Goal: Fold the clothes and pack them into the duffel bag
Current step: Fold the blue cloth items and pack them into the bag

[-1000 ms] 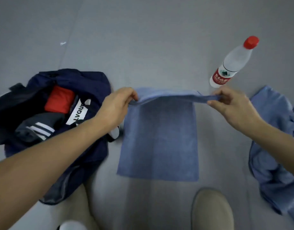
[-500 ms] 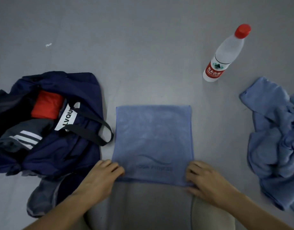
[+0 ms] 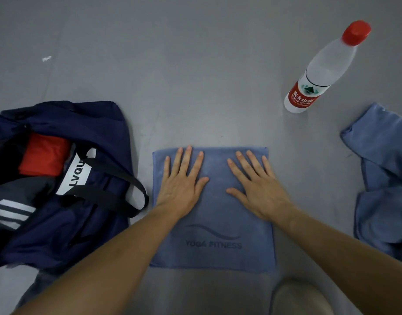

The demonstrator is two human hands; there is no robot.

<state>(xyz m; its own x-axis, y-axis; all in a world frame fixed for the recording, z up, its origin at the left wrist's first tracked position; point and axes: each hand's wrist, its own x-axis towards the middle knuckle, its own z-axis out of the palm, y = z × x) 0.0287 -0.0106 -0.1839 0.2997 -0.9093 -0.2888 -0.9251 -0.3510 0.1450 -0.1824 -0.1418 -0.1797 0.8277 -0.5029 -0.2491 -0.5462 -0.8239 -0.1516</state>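
Two spread palms, left hand point(image 3: 181, 189) and right hand point(image 3: 262, 193), press the towel point(image 3: 214, 255); grey floor point(image 3: 195, 76) stretches toward twelve o'clock, duffel bag point(image 3: 97, 123) at nine.

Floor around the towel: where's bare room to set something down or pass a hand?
Biggest free patch: grey floor beyond the far edge of the folded towel, between duffel bag and water bottle. A narrower bare strip lies between the towel's right edge and the crumpled blue cloth. Left is crowded: the bag's strap nearly meets the towel.
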